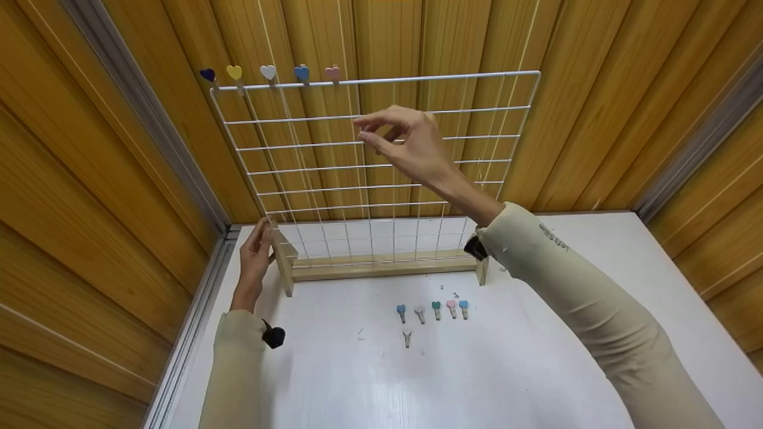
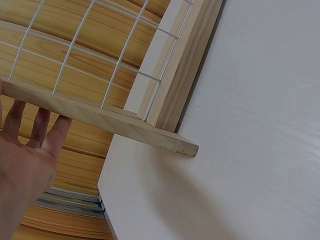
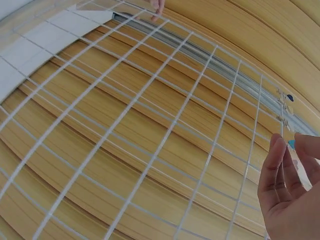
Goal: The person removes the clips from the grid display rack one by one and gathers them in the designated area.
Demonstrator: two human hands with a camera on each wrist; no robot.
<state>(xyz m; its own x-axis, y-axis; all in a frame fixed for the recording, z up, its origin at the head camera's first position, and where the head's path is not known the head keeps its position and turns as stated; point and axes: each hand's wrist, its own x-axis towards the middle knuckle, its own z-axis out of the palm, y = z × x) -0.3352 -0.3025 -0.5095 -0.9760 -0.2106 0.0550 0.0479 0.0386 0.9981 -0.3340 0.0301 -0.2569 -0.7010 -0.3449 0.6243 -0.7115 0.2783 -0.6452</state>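
Observation:
A white wire grid [image 1: 381, 143] stands upright in a wooden stand [image 1: 381, 271] on the white table. Along its top wire, towards the left, sit several small heart clothespins, among them a navy one [image 1: 207, 74], a yellow one [image 1: 235, 72] and a pink one [image 1: 332, 73]. My left hand [image 1: 255, 253] grips the stand's left side piece [image 2: 115, 122], its fingers against the outer face. In front of the grid hovers my right hand [image 1: 411, 140], thumb and fingertips bent towards each other with a gap and nothing seen between them.
Several more heart clothespins lie on the table [image 1: 334, 369] before the stand, including a green one [image 1: 436, 308]; another clothespin [image 1: 407, 338] rests nearer on its side. Small bits [image 1: 360, 335] are scattered about. Wood-patterned walls [image 1: 596, 107] surround the table.

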